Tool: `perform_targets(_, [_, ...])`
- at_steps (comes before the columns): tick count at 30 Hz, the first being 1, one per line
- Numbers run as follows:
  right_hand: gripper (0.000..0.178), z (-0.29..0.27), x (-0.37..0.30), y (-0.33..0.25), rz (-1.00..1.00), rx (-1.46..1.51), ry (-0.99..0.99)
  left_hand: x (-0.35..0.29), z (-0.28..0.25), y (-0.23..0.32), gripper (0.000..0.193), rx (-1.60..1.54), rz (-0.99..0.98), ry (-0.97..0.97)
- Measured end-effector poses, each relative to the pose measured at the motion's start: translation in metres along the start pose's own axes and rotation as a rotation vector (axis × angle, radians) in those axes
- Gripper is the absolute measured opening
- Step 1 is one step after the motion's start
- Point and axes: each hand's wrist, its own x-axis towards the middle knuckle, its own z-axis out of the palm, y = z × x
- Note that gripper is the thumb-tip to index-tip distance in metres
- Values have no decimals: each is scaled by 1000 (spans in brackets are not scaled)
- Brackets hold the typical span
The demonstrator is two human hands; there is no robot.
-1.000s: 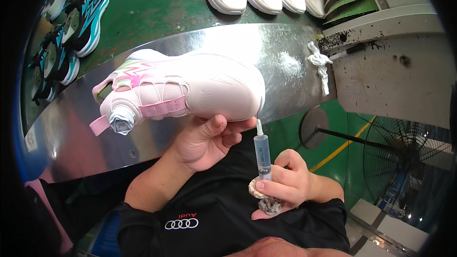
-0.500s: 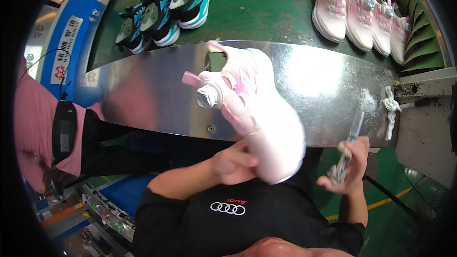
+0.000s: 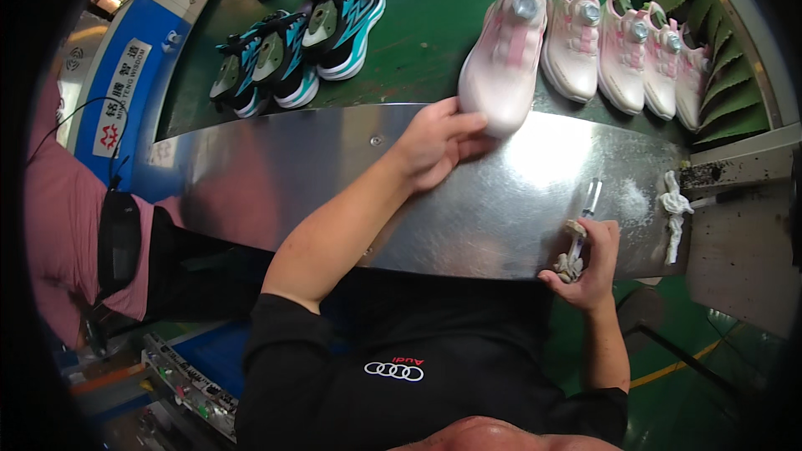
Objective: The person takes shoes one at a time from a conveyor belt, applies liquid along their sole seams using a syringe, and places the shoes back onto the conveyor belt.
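Note:
My left hand grips the toe of a pale pink and white sneaker. The toe is over the far edge of the metal ledge, and the heel points away over the green surface. A round silvery dial sits on its tongue. Low over the right part of the ledge, my right hand is closed around a slim tool with a shiny narrow blade and a lumpy, greyish wrapped handle. The blade points away from me. White powder or shavings lie beside it.
Matching pink sneakers stand in a row to the right, by green flaps. Black and teal sneakers stand at the far left. A knotted white cloth strip lies at the ledge's right end. A person in pink is at left.
My left hand has carried the sneaker from near my body up and away, to beside the pink row. My right hand has moved slightly left and away from me, still holding the tool.

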Motion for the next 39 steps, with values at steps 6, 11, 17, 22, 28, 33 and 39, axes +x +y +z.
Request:
perform_targets(6, [73,-6,-2,6,72,-19,30,7,-15,16,20,156,-9,68])
perform_targets(11, [72,-8,7,7,4,1,9,-27,-133,67,53,548,662,516])
perform_targets(17, [70,-11,5,6,2,-15,40,25,-136,86,74,1004,662,614])
perform_targets(22, [68,-8,3,4,-1,4,46,50,-127,96,76,1014,706,596])
perform_targets(28, [69,-7,2,7,-11,2,76,44,-88,79,54,874,491,432])
perform_targets(33, [69,-8,4,4,-20,-6,59,60,-35,51,64,1133,630,127])
perform_targets(39, [68,-5,2,2,-18,-15,77,54,-78,69,71,929,483,256])
